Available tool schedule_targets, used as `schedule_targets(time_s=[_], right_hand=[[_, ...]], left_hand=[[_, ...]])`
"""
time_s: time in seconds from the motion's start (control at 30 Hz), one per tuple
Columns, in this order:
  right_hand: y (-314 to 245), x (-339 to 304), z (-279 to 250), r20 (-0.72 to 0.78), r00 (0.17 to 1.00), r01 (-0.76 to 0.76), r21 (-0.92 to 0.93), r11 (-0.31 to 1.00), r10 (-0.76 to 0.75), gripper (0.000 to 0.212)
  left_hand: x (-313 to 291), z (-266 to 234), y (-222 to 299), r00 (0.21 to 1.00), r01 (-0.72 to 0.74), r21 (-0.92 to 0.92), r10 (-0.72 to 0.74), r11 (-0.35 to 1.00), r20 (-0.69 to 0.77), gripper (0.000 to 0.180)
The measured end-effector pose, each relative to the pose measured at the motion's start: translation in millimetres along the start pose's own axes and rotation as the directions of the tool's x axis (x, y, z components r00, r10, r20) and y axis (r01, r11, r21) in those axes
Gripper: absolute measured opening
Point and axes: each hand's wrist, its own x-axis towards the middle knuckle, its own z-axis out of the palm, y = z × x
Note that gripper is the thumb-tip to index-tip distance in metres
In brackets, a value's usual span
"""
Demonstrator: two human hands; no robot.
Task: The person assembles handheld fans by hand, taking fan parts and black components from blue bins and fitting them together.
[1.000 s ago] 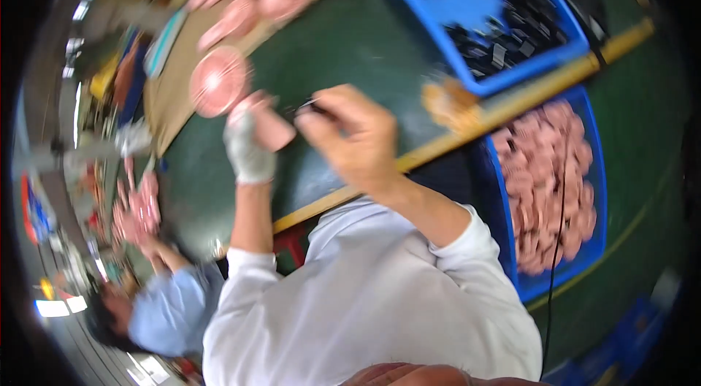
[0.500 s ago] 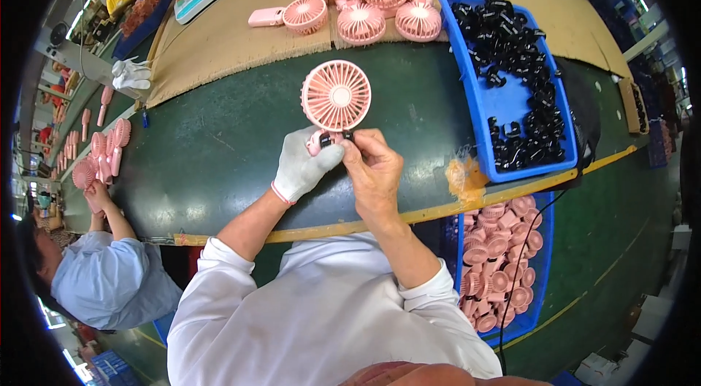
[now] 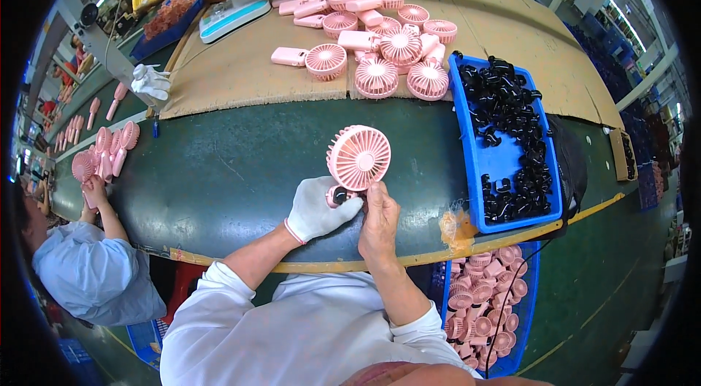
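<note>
A pink handheld fan (image 3: pixel 364 160) is held above the green tabletop, its round grille tilted up. My left hand (image 3: pixel 314 212), in a white glove, is closed around the fan's handle, which it mostly hides. A glossy black piece (image 3: pixel 339 196) shows at the fan's neck beside the gloved thumb. My bare right hand (image 3: pixel 379 224) is closed, its thumb and fingers pinching the fan at the lower right of the grille; the fingertips are partly hidden. To the right stands a blue tray (image 3: pixel 475 174) of loose black plastic parts (image 3: pixel 527 174).
Several pink fans (image 3: pixel 377 78) lie piled on cardboard (image 3: pixel 219 90) at the back, near a scale (image 3: pixel 234 19). Below the table's yellow front edge, a blue crate (image 3: pixel 527 313) holds more fans. At the left, a co-worker in a blue shirt (image 3: pixel 91 269) handles pink fans.
The view has shifted, so the table sits lower in it. The fan's head has turned in my hands. My right hand has moved from the black piece to the grille's lower edge.
</note>
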Motion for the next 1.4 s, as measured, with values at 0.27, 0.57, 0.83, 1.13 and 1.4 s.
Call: schedule_targets(time_s=[0.27,0.57,0.83,1.13,1.4], right_hand=[[-3.8,-4.1,2.2,0.045,0.993,-0.109,0.086,0.99,0.105,0.049],[-26.0,-15.8,-8.7,0.076,0.997,-0.013,-0.103,0.995,0.021,0.031],[-17.1,-22.2,-17.5,0.204,0.943,0.325,-0.384,0.864,-0.264,0.055],[-15.7,-18.3,-23.6,0.107,0.98,0.189,-0.274,0.943,-0.166,0.043],[-31.9,-14.8,-28.0,0.097,0.992,-0.078,-0.019,0.997,0.08,0.055]], left_hand=[[-6.1,6.0,-6.5,0.998,-0.039,-0.17,0.046,0.985,0.038,0.029],[-18.6,13.3,-5.7,0.959,0.176,-0.538,-0.02,0.824,0.283,0.064],[-23.2,24.1,-15.9,0.978,0.105,-0.429,-0.016,0.897,0.206,0.059],[-21.9,21.2,-15.3,0.905,0.3,-0.476,-0.089,0.827,0.416,0.062],[-25.0,31.3,-14.7,0.701,0.658,-0.705,0.127,0.263,0.702,0.065]])
